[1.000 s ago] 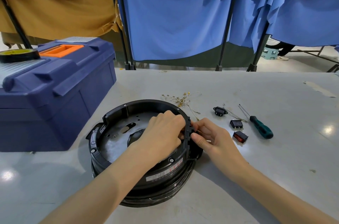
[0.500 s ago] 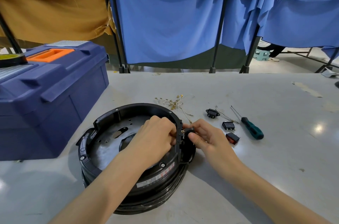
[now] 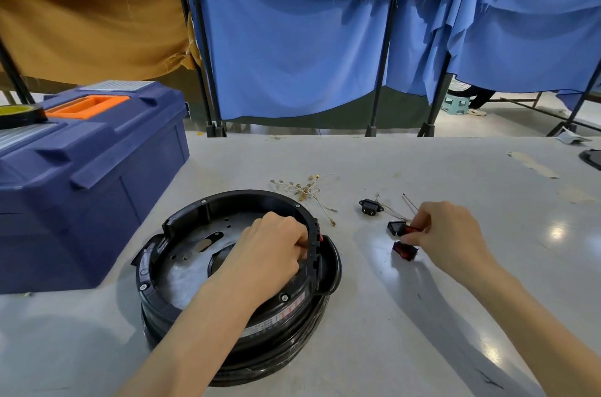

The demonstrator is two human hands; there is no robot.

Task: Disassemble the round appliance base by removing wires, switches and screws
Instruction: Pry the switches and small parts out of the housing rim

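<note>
The step in hand was the clearing of switches. The round appliance base point(image 3: 227, 198) sat on the counter point(image 3: 422, 315) near the person, just right of a blue toolbox point(image 3: 97, 175), its open side up. The left hand point(image 3: 276, 250) gripped the base at its right rim, fingers point(image 3: 300, 242) curled over the wall and clamped on it. The right hand point(image 3: 452, 234) was well apart from the base, its fingers point(image 3: 421, 231) pinched together on a small red switch point(image 3: 412, 229) low over the counter, beside a black switch point(image 3: 395, 227) and a red-faced switch point(image 3: 405, 250) lying there. A power socket point(image 3: 370, 206) lay just beyond them and a heap of loose wires point(image 3: 305, 188) on the far side of the base. I judged the pinched switch about to be set with the other parts. A spot of red showed on the outer face of the rim by the left fingers; it may have been another switch, though the view was too small to be sure. If so, the next move called for pressing its clips from inside while the right hand drew it out, then the rim screws point(image 3: 284, 297) with a driver
</note>
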